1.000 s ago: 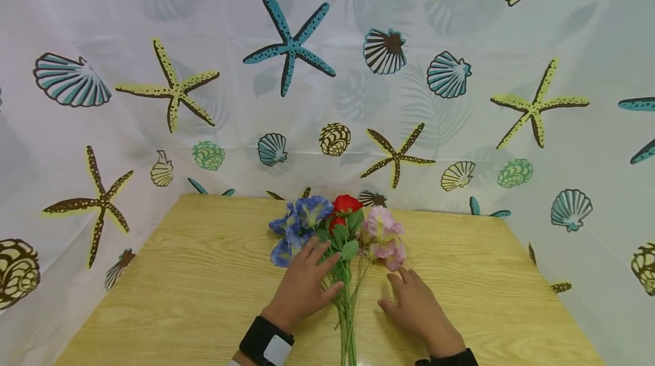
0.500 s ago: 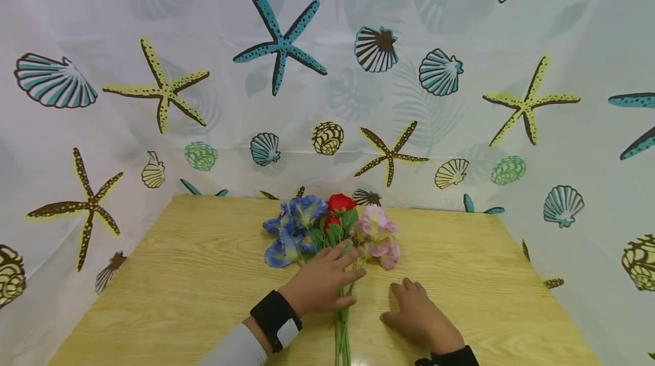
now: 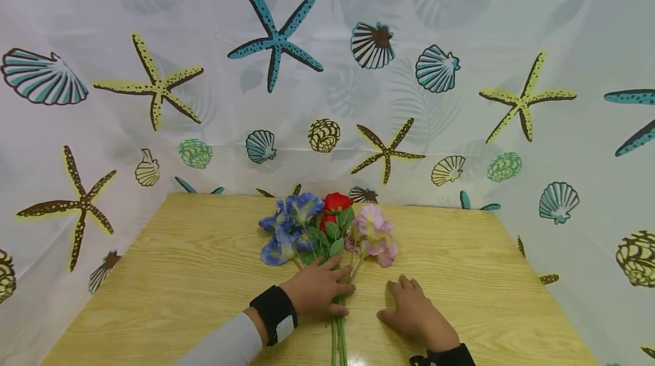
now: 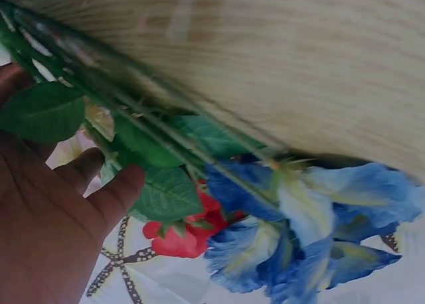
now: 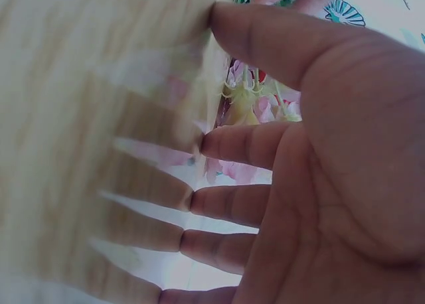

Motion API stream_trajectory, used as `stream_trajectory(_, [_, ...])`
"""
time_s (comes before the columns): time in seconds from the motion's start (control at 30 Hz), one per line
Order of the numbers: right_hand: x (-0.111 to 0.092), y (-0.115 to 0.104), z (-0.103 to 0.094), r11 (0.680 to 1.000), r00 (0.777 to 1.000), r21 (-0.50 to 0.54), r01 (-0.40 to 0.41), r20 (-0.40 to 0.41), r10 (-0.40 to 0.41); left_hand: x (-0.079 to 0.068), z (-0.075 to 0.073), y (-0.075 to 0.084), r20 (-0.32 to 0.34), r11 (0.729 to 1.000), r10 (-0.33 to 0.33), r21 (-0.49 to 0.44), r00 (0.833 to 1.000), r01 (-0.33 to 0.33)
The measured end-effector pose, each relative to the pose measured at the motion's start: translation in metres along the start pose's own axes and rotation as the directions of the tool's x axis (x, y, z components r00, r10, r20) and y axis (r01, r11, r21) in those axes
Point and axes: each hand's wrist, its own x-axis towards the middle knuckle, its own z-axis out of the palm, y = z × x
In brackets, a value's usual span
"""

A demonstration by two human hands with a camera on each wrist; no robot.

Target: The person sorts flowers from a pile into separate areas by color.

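Note:
A bunch of artificial flowers lies on the wooden table, heads pointing away from me. Blue irises [image 3: 289,224] are on the left, red roses [image 3: 338,202] with green leaves in the middle, pink flowers [image 3: 373,232] on the right. My left hand [image 3: 318,287] lies across the green stems [image 3: 338,346] just below the leaves, fingers spread. In the left wrist view its fingers show beside a leaf [image 4: 169,192], not curled round anything. To the right of the stems, my right hand [image 3: 413,310] rests its fingertips on the tabletop, holding nothing; the right wrist view shows its fingers extended.
The wooden table [image 3: 204,263] has its far edge just behind the flower heads. A white cloth [image 3: 327,99] printed with starfish and shells hangs behind it and along both sides. Dark bands circle both wrists.
My left hand has slid from beside the blue irises and leaves down onto the stems. My right hand has drawn back slightly from the pink flowers. The head view has shifted a little.

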Motion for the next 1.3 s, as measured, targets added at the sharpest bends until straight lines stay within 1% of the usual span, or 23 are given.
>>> stream_trajectory(0.1, [0.000,-0.002,-0.001,1.000,1.000,-0.002,0.004,-0.001,-0.004,-0.006,0.006,-0.006,0.007,0.999,-0.012,-0.051,1.000,0.013])
stream_trajectory(0.27, [0.002,-0.002,-0.001,1.000,1.000,0.007,0.012,-0.016,-0.012,-0.018,0.012,-0.015,-0.016,0.994,-0.029,-0.102,0.999,0.027])
stream_trajectory(0.37, [0.002,0.000,0.004,1.000,1.000,0.019,0.011,-0.015,-0.011,-0.029,0.017,-0.018,-0.027,0.992,-0.032,-0.121,0.999,0.029])
stream_trajectory(0.47, [0.001,0.000,0.008,1.000,1.000,0.024,0.010,-0.005,-0.009,-0.041,0.025,-0.024,-0.032,0.988,-0.039,-0.151,0.999,0.034])
stream_trajectory(0.6, [0.000,-0.002,0.007,1.000,1.000,0.019,0.016,-0.014,-0.015,-0.059,0.034,-0.037,-0.034,0.978,-0.090,-0.191,0.995,0.082])
stream_trajectory(0.73, [0.000,-0.004,0.004,1.000,1.000,0.009,0.010,-0.018,-0.009,-0.075,0.039,-0.052,-0.038,0.968,-0.135,-0.216,0.990,0.124])
stream_trajectory(0.83, [-0.001,-0.004,0.001,1.000,1.000,0.006,-0.001,-0.014,0.001,-0.085,0.039,-0.062,-0.042,0.968,-0.145,-0.212,0.988,0.133])
stream_trajectory(1.0, [0.000,-0.002,-0.001,1.000,0.999,0.002,0.002,-0.036,-0.002,-0.100,0.038,-0.077,-0.069,0.977,-0.149,-0.164,0.986,0.136])
stream_trajectory(1.1, [0.001,-0.001,0.000,1.000,0.999,0.005,0.007,-0.040,-0.007,-0.111,0.042,-0.085,-0.084,0.980,-0.152,-0.141,0.985,0.139])
stream_trajectory(1.23, [0.001,-0.002,0.001,1.000,0.999,0.016,0.008,-0.034,-0.008,-0.129,0.050,-0.094,-0.091,0.982,-0.163,-0.109,0.982,0.153])
stream_trajectory(1.3, [0.001,-0.003,0.001,1.000,0.999,0.018,0.011,-0.035,-0.011,-0.138,0.053,-0.099,-0.090,0.980,-0.174,-0.113,0.981,0.164])
